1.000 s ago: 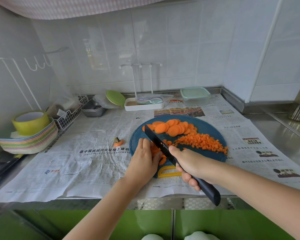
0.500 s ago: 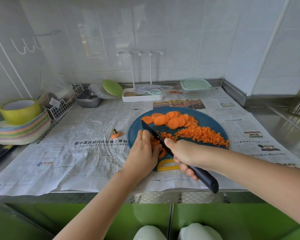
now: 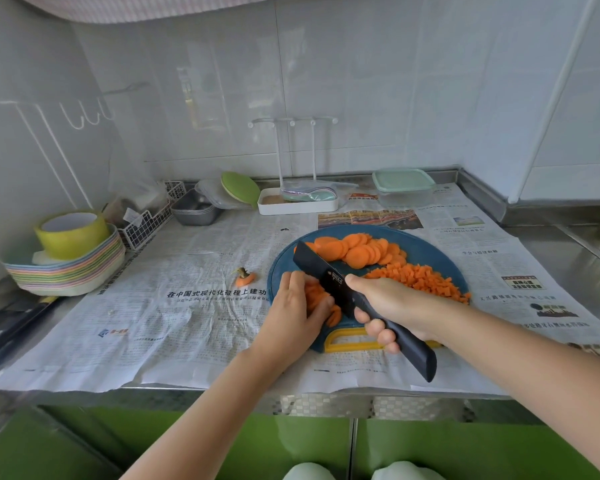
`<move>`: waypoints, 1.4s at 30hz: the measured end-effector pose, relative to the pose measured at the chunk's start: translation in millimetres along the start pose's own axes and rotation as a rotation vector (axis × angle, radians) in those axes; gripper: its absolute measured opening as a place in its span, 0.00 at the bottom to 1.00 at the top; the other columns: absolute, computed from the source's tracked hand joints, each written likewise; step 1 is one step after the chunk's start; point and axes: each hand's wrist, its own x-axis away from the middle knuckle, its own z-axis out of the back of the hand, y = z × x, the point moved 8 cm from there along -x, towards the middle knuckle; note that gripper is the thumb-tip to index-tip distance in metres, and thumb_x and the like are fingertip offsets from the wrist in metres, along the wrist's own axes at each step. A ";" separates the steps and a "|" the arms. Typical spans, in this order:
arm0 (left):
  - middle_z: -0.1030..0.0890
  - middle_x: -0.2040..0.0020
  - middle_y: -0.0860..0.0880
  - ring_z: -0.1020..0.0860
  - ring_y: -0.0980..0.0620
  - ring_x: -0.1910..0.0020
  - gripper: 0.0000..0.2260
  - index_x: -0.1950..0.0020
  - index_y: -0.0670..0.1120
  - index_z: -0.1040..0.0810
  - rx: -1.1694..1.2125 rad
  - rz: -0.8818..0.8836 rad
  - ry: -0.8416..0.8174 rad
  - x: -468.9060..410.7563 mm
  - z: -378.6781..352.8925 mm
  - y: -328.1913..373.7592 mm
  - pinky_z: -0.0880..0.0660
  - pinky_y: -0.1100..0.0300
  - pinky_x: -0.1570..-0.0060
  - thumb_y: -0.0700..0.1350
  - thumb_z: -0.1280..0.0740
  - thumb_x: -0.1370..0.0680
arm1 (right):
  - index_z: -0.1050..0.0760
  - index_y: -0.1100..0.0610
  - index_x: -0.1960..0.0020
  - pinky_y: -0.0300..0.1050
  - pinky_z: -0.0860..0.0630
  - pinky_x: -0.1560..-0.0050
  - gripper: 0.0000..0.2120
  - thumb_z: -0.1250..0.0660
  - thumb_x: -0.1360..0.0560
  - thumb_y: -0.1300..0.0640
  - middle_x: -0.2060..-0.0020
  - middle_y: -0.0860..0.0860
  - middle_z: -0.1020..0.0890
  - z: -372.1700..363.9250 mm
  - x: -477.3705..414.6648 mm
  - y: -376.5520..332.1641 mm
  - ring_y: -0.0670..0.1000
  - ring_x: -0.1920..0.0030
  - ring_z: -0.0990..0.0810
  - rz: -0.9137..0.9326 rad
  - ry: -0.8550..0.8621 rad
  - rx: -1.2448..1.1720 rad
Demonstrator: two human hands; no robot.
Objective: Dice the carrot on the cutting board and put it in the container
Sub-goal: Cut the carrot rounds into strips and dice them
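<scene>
A round blue cutting board (image 3: 426,251) with a yellow handle lies on the newspaper. Carrot slices (image 3: 357,251) are heaped at its back, and diced carrot (image 3: 420,278) is piled on its right side. My left hand (image 3: 293,310) holds down a small stack of carrot slices (image 3: 314,296) at the board's near left. My right hand (image 3: 392,306) grips the handle of a black knife (image 3: 317,271), whose blade lies across that stack beside my left fingers. A clear container with a mint lid (image 3: 404,185) stands closed at the back right.
A carrot top (image 3: 245,277) lies on the newspaper (image 3: 187,306) left of the board. At the left stand stacked coloured plates (image 3: 66,275) with a yellow bowl, a wire basket (image 3: 146,223) and metal trays (image 3: 196,209). A white tray with spoons (image 3: 298,200) sits at the back.
The view has shifted slightly. The knife blade has moved a little along the stack under my left hand; both hands stay at the board's near left.
</scene>
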 end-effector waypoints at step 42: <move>0.32 0.33 0.49 0.34 0.51 0.34 0.32 0.27 0.44 0.37 -0.315 0.065 -0.031 21.0 6.9 9.0 0.39 0.64 0.38 0.62 0.37 0.25 | 0.34 0.56 0.62 0.36 0.35 0.77 0.28 0.50 0.20 0.33 0.79 0.49 0.31 -9.2 35.8 -1.9 0.48 0.82 0.35 0.049 0.086 0.100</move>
